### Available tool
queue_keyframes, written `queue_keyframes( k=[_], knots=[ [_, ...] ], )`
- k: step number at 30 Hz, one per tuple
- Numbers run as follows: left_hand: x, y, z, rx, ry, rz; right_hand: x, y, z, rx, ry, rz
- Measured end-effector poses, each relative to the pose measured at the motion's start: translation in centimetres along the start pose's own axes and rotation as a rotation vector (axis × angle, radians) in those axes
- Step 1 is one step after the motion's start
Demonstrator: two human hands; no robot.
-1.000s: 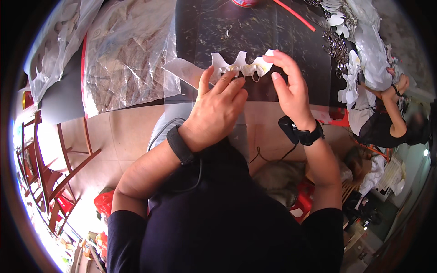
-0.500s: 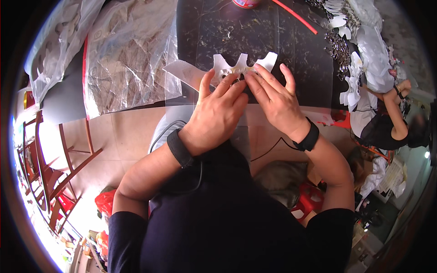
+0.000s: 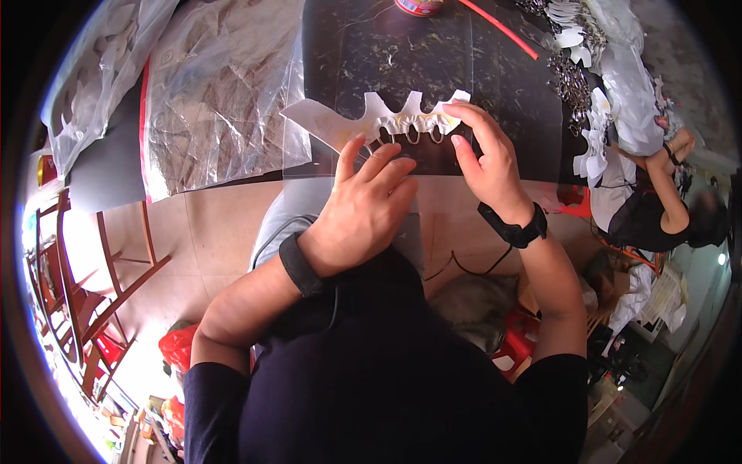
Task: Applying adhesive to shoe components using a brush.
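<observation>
A white card strip [image 3: 340, 127] with a notched far edge lies on the dark table in front of me. Several small thin loops, perhaps rings or wire, hang along its near edge, with pale whitish bits above them. My left hand [image 3: 369, 197] is palm down at the near left of the strip, its fingers bent and apart, the tips by the leftmost loops. At the strip's right end, my right hand [image 3: 488, 158] has a fingertip on the card and its thumb held away. Neither hand visibly grips anything.
Clear plastic bags [image 3: 224, 93] cover the table's left side. A red stick [image 3: 501, 29] and a round tin [image 3: 418, 6] lie at the far side. More white cards [image 3: 593, 143], metal pieces [image 3: 570, 93] and a plastic bag [image 3: 630, 100] sit at the right, where another person [image 3: 653, 209] is.
Both hands have drawn back from the strip's middle, the right one moving toward its right end. The loops and middle of the strip, covered by fingers before, now show.
</observation>
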State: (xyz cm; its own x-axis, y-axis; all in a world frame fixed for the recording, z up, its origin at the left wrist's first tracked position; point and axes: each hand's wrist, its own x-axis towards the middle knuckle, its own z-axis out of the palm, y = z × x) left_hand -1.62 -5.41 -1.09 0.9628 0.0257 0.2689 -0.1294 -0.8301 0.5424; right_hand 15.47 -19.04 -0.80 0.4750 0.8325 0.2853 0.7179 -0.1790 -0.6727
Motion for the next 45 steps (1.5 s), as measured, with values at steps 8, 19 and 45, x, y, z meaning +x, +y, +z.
queue_keyframes(
  k=[8,19,45],
  knots=[
    [-0.4,0.4,-0.2,-0.072,-0.002,0.000,1.4,-1.1,-1.5,-0.355,-0.183,-0.118],
    [-1.0,-0.7,-2.5,0.143,0.067,-0.192,1.9,-1.2,-1.7,-0.351,-0.318,0.050],
    [0.4,-1.6,-1.6,0.203,-0.021,-0.071,8.0,-1.7,2.9,-0.157,-0.525,0.001]
  ],
)
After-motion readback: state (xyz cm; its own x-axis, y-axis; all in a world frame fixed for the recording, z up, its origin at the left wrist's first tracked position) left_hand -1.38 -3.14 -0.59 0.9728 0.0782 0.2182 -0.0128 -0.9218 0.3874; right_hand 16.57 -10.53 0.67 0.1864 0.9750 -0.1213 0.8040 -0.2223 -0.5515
